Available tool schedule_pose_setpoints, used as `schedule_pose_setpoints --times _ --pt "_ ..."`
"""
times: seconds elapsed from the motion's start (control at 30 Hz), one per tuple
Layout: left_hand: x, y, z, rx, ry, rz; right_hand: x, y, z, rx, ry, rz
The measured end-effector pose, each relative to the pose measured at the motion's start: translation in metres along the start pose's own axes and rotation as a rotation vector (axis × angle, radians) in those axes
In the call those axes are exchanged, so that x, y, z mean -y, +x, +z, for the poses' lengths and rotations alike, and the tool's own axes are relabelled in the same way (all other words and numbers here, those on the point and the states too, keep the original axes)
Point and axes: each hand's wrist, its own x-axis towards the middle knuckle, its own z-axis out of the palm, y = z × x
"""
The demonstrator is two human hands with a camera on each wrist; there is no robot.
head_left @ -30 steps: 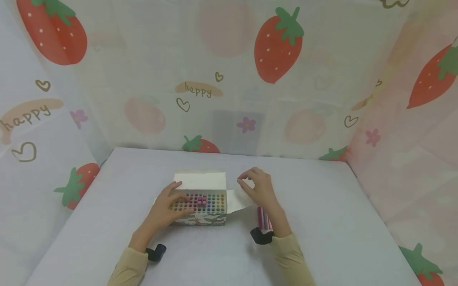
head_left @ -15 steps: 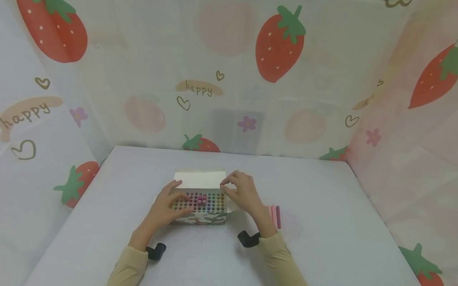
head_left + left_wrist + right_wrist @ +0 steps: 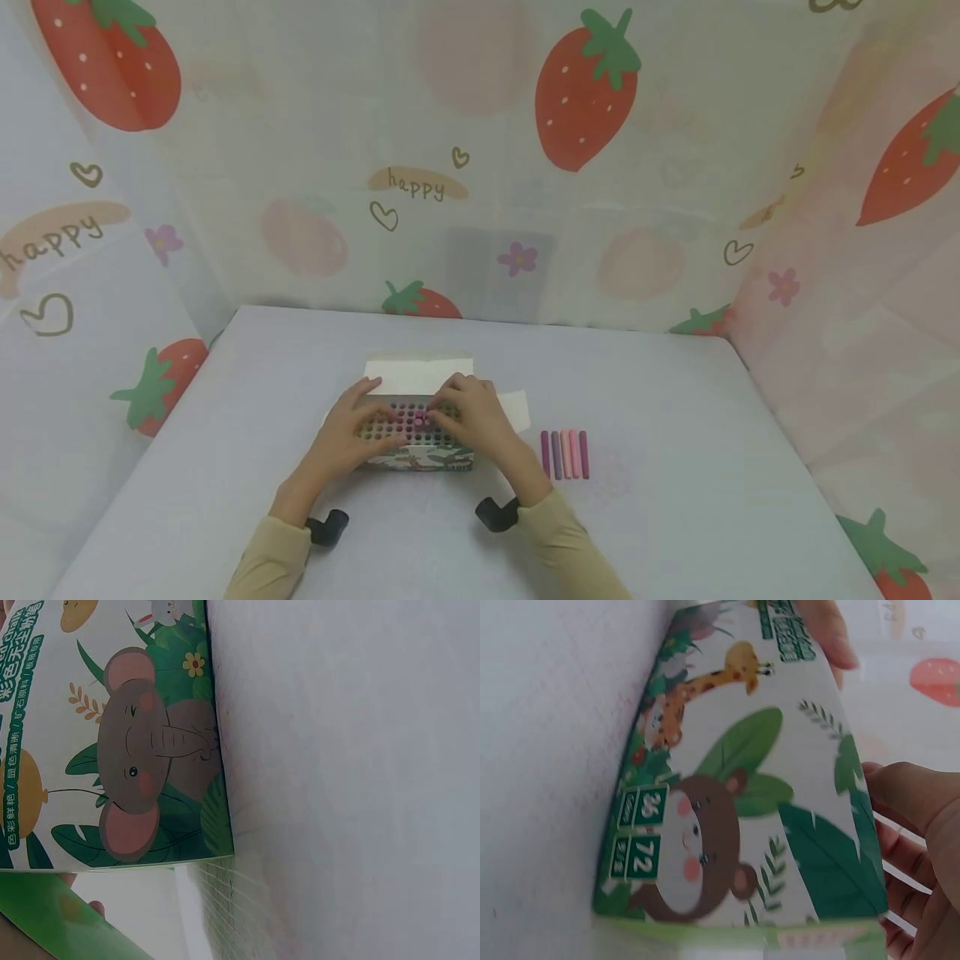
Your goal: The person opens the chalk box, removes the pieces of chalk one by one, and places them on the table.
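A printed chalk box point(image 3: 438, 459) stands with its lid raised, many round chalk ends showing in rows inside. Several pink and magenta chalks point(image 3: 419, 422) stick up from the middle of the rows. My left hand point(image 3: 347, 433) holds the box at its left end, thumb along the front rim and fingers spread over the top. Over the right half my right hand point(image 3: 472, 412) reaches in, thumb and index finger pinched together at the raised chalks; its fingers partly cover the piece there. In the right wrist view the right hand point(image 3: 922, 847) shows behind the box's front panel point(image 3: 727, 772).
Several chalk sticks point(image 3: 566, 455), pink, purple and magenta, lie side by side on the white table point(image 3: 712, 467) right of the box. The white lid point(image 3: 420, 377) stands up behind the box, and a side flap point(image 3: 515, 409) juts out right. Strawberry-printed sheets point(image 3: 585, 100) enclose the table.
My right hand has moved left from near the loose chalks to the raised chalks in the box, uncovering the row on the table. The left hand has stayed on the box.
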Motion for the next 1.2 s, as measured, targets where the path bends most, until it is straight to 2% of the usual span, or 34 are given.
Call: schedule_pose_setpoints --times 0.23,0.67,1.2 --pt "0.002 0.001 0.001 -0.01 0.007 0.019 0.007 0.004 0.007 0.003 -0.017 -0.031" --pt "0.004 0.002 0.003 -0.015 0.012 0.035 0.008 0.009 0.012 0.063 -0.062 0.022" --pt "0.002 0.0 0.002 -0.019 0.013 0.032 0.01 0.008 0.009 0.013 -0.062 -0.004"
